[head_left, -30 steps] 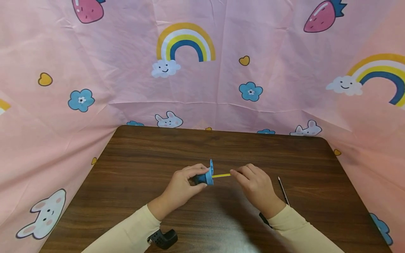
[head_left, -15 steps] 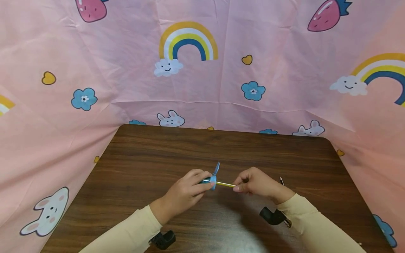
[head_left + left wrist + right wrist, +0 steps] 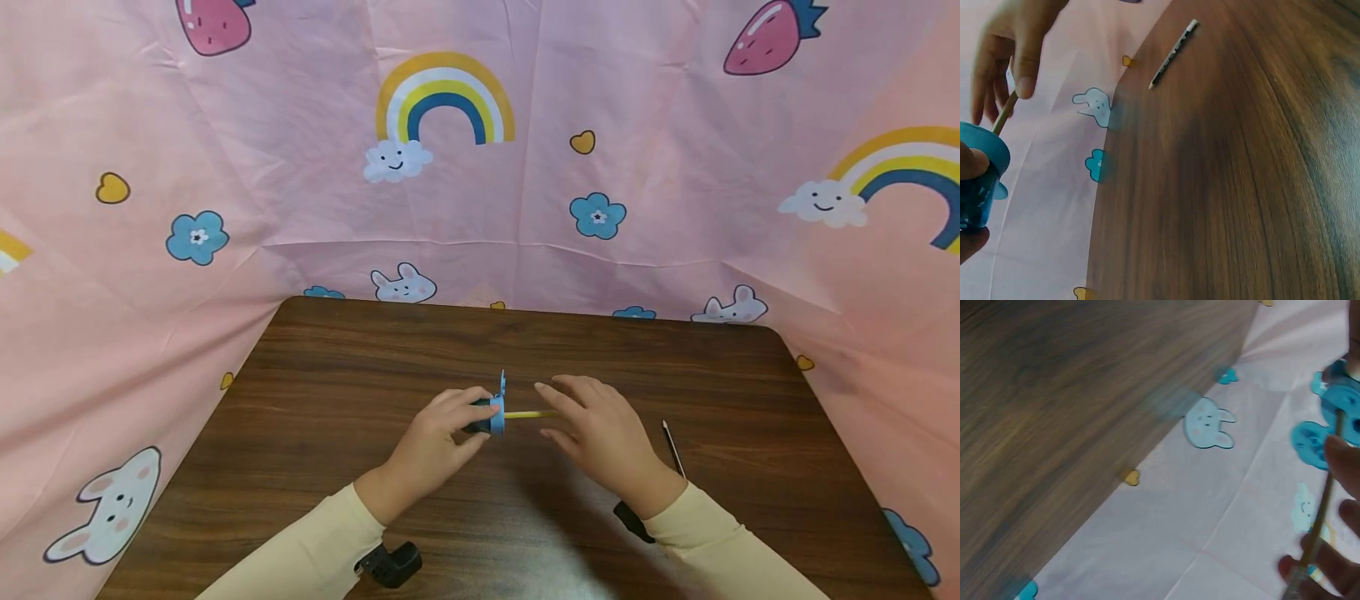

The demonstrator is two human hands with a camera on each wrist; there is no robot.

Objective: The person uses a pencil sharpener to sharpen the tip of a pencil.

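Note:
My left hand holds a blue pencil sharpener with a translucent dark blue body, thumb and fingers around its sides. The flip lid stands up at the rim. A yellow pencil sticks out of the sharpener's mouth toward the right. Around the pencil's free end is my right hand, thumb and forefinger spread apart. From the right wrist view, the pencil runs between the thumb and the loosely bent fingers. The left hand's palm side is mostly hidden.
A black-and-white patterned pencil lies on the dark wooden table, right of my right hand. Pink printed cloth hangs behind and beside the table. Black wrist devices hang under both sleeves.
Half a second ago my right hand pinched the pencil with the wrist turned; now it has turned back and its fingers have spread. The sharpener has tilted back and shifted slightly left.

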